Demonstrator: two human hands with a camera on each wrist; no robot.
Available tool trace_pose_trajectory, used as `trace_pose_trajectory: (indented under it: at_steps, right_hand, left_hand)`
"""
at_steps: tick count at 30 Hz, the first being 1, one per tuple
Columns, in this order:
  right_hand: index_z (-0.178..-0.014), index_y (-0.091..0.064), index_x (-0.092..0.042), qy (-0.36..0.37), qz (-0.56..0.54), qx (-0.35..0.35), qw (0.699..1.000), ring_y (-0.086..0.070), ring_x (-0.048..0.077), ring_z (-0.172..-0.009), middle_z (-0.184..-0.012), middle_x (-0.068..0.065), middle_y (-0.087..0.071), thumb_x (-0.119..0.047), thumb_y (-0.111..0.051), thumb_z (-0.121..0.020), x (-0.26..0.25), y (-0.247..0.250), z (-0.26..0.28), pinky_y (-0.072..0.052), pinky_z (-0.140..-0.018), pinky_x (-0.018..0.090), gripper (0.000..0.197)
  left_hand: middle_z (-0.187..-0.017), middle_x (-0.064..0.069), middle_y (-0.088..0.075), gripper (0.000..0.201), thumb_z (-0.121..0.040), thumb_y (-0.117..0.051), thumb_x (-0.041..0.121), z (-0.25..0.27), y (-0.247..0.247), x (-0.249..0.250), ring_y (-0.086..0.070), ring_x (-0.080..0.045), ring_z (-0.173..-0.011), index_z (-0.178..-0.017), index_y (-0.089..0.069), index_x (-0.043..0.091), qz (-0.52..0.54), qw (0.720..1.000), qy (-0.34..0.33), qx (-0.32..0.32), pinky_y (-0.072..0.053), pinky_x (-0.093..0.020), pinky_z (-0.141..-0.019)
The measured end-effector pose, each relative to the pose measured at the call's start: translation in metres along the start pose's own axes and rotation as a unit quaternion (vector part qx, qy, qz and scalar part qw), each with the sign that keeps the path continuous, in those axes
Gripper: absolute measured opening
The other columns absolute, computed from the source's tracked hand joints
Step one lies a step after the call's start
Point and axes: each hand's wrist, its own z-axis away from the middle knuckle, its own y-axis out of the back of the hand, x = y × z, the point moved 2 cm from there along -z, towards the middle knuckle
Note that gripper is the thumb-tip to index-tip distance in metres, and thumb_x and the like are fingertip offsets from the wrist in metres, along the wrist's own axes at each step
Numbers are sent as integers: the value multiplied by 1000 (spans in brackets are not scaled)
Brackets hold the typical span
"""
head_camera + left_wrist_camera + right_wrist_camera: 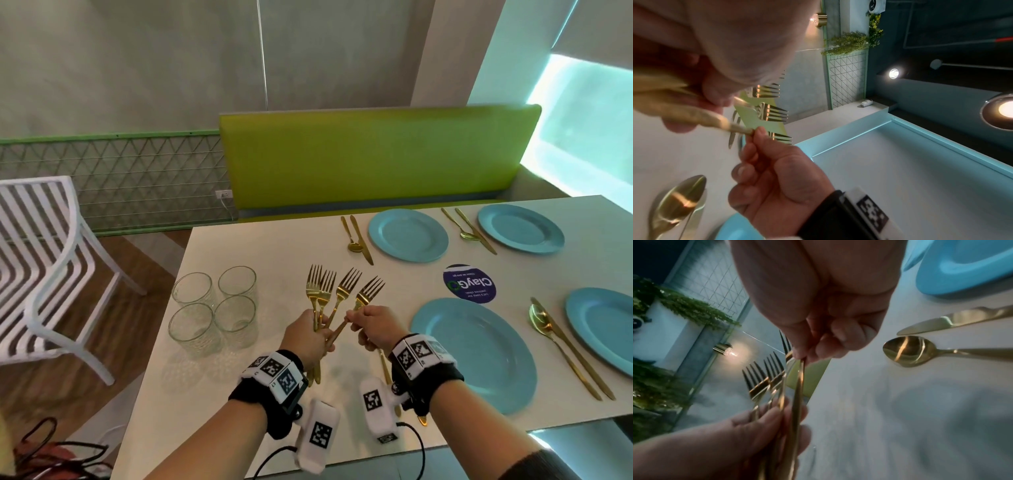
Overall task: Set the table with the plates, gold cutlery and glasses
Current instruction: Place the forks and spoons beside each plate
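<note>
My left hand (317, 329) grips the handles of a fan of several gold forks (329, 291), tines up, above the white table (274, 246). My right hand (352, 318) pinches the handle of the rightmost fork (370, 291); its lower end still runs into the left hand. In the right wrist view the right hand (818, 350) pinches that fork's handle (799, 386) beside the left hand (756, 426). Several blue plates (479, 359) lie on the table, each with a gold spoon (541, 322) and knife (575, 353) beside it. Several empty glasses (215, 308) stand at the left.
A white slatted chair (51, 274) stands left of the table, and a green bench (376, 154) runs along its far side. A round blue sticker (469, 283) sits between the plates. Another spoon and knife lie partly hidden under my right wrist (424, 359).
</note>
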Motion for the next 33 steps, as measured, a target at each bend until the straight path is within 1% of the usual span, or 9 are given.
trace_pose_trajectory:
  at_steps: [4,7,9,11,17,19,23,27,33]
  right_hand:
    - [-75,-59,-12,-33,153,-1,988,-47,10,-48,-65,-3,-51,-25,-49,-96,17,6,-8,-37,-44,20,27]
    - [-105,-65,-1,-80,257,-40,962,-51,10,-54,-64,-2,-54,-28,-49,-95,36,6,-11,-43,-52,19,33]
    - [-110,-64,-5,-95,337,-56,935,-60,16,-73,-81,4,-63,-32,-51,-95,44,2,-12,-49,-68,23,35]
    - [-105,-65,-8,-102,393,-44,913,-60,16,-87,-92,5,-63,-37,-54,-92,48,-2,-16,-47,-74,24,34]
    - [-114,-65,-8,-115,424,-6,898,-59,18,-113,-118,5,-66,-38,-51,-93,49,-2,-22,-43,-95,24,39]
    - [-114,-65,-8,-111,444,-3,889,-60,17,-108,-117,4,-66,-39,-54,-92,47,-2,-22,-43,-93,23,40]
    - [-108,-66,-7,-130,439,-3,889,-56,16,-86,-110,5,-68,-39,-64,-85,48,-2,-22,-42,-74,21,40]
    - [-107,-67,-8,-132,435,5,890,-54,15,-82,-108,5,-68,-38,-66,-83,51,-1,-20,-44,-73,22,38]
    - [-110,-67,-8,-117,447,-1,887,-62,18,-103,-111,6,-68,-40,-63,-85,49,1,-14,-47,-82,24,41]
  left_hand:
    - [-84,0,-61,13,-94,-42,4,-6,11,-10,-57,-10,-61,-101,-48,13,5,999,12,33,-48,-22,-63]
    - [-84,1,-61,13,-96,-39,6,-9,18,-14,-57,-9,-61,-100,-47,15,-4,999,6,38,-49,-22,-65]
    - [-84,2,-61,13,-96,-39,6,-12,20,-15,-58,-9,-62,-100,-47,16,-6,999,5,40,-50,-24,-69]
    - [-84,3,-60,13,-96,-38,7,-14,20,-16,-58,-9,-63,-100,-47,16,-6,999,7,39,-52,-28,-74]
    - [-88,2,-61,14,-97,-39,8,-20,20,-21,-58,-7,-65,-103,-48,16,-15,999,13,35,-53,-29,-79]
    - [-89,2,-61,14,-97,-39,8,-21,21,-22,-58,-6,-65,-103,-48,16,-17,999,14,34,-52,-28,-79]
    - [-89,2,-62,14,-97,-39,7,-23,21,-22,-58,-6,-64,-103,-48,16,-13,999,12,33,-50,-21,-70]
    - [-89,2,-62,14,-97,-39,8,-25,20,-20,-58,-6,-64,-103,-47,17,-12,999,10,32,-50,-22,-70]
    - [-93,0,-63,13,-97,-40,8,-23,18,-17,-58,-7,-64,-101,-47,17,-15,999,9,28,-53,-29,-80]
